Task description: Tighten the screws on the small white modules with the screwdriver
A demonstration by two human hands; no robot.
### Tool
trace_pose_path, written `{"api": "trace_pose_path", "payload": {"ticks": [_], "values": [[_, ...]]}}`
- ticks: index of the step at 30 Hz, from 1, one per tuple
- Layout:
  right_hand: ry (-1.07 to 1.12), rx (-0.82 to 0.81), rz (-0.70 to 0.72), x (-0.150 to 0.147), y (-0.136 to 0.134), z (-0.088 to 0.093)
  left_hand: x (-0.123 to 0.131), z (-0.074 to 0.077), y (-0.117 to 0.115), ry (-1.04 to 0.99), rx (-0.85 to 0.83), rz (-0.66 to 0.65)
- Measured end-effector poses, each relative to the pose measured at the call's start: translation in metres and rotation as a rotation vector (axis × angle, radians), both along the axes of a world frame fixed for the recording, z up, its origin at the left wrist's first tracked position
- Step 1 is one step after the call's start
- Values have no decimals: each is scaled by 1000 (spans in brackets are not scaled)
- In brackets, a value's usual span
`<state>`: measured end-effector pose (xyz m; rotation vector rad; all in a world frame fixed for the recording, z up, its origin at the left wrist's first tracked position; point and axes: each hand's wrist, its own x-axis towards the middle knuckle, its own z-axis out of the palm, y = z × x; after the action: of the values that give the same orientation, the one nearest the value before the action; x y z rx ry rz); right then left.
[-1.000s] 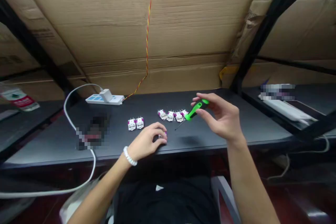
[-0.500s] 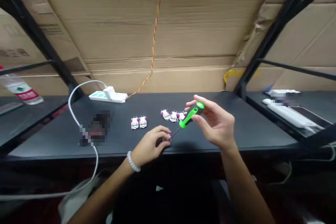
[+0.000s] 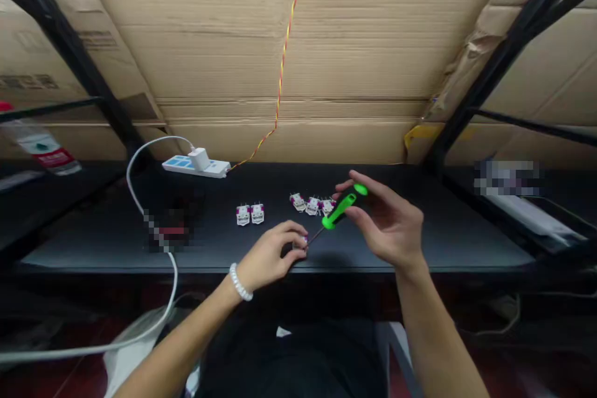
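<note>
My left hand [image 3: 267,256] rests at the table's front edge, its fingers curled on a small white-and-purple module [image 3: 304,241] that is mostly hidden. My right hand [image 3: 387,221] holds a green-and-black screwdriver [image 3: 339,210] by its handle in the fingertips. The thin shaft slants down, and its tip meets the module at my left fingers. Farther back on the black table [image 3: 466,236] stand more such modules with metal pins: a pair [image 3: 250,214] and a row of 3 [image 3: 312,204].
A white power strip [image 3: 196,165] with a plugged-in charger and white cable lies at the table's back left. A pixelated object [image 3: 168,230] sits beside the cable. Cardboard covers the back, a twisted red-yellow wire [image 3: 280,87] runs up it, and black shelf frames flank the table.
The screwdriver tip has moved from beside my left hand to the module in those fingers. The whole scene has shifted slightly right in view.
</note>
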<state>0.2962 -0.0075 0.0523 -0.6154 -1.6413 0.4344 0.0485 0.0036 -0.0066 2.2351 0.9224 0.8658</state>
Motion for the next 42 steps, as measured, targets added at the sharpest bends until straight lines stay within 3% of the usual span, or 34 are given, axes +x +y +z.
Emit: {"api": "trace_pose_path", "payload": {"ticks": [8,16,23,28,33,38,42], "values": [[-106,4,-11,-6,-9,9,0,-2,-1,-65,-21,4],[-259,194,-124,-27,0,32,2,-3,-3,-89,-13,17],[-272,51,86,-34,3,34,3,-5,-5,-100,-1,12],[-251,168,-99,-37,6,33,1,-9,-7,-80,12,4],[-254,75,95,-34,4,36,-1,-9,-7,-73,4,1],[-243,174,-109,-36,5,37,-1,-10,-8,-51,-26,60],[-266,56,101,-39,8,35,-2,-12,-8,-59,-30,64]]}}
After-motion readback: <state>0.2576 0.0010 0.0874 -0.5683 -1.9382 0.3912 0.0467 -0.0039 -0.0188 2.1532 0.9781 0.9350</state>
